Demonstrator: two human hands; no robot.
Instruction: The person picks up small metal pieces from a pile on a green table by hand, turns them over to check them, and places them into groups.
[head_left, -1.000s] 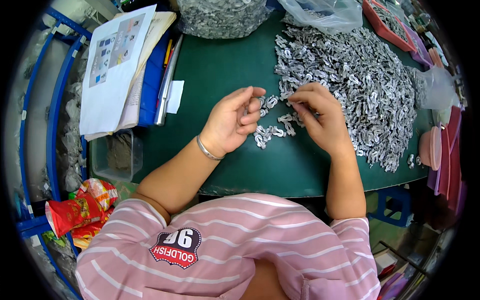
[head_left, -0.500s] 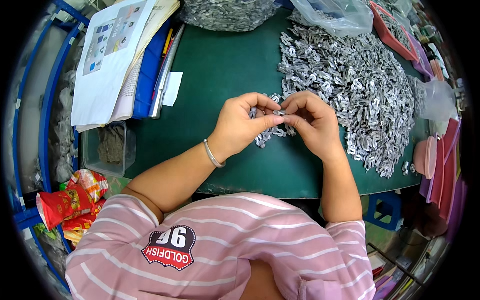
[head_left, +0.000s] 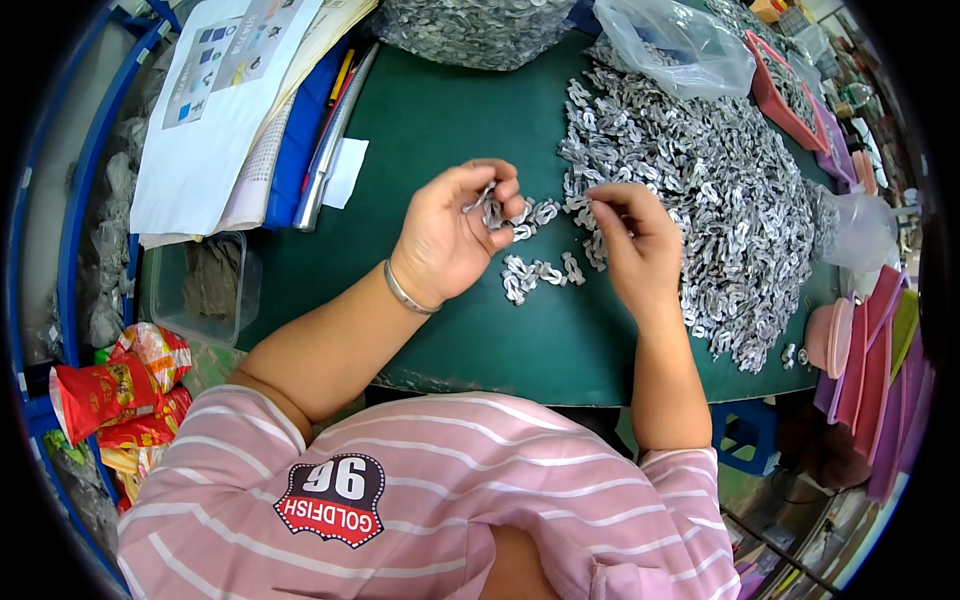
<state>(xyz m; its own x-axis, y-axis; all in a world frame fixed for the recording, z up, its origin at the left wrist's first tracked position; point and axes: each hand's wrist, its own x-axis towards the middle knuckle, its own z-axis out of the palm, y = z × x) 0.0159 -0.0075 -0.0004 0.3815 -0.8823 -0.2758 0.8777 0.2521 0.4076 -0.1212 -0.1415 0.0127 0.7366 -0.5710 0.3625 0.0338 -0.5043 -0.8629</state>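
Note:
My left hand (head_left: 450,230), palm turned up and fingers curled, holds a small silver looped metal piece (head_left: 481,196) at its fingers. Beside and below it lies a loose little group of the same pieces (head_left: 530,277) on the green tabletop. My right hand (head_left: 645,250) is at the left edge of a large heap of these silver pieces (head_left: 720,200). Its thumb and forefinger come together over the heap's edge; whatever is between them is too small to make out.
Papers (head_left: 215,110) lie over a blue tray (head_left: 290,165) with pens at the left. A clear plastic tub (head_left: 245,300) sits below. A full bag of metal pieces (head_left: 475,30) stands at the back, a clear bag (head_left: 680,50) and red basket (head_left: 785,100) at the right.
My hands have come apart from their meeting point over the small group. The left has moved left and turned palm up with a piece; the right has moved right to the heap.

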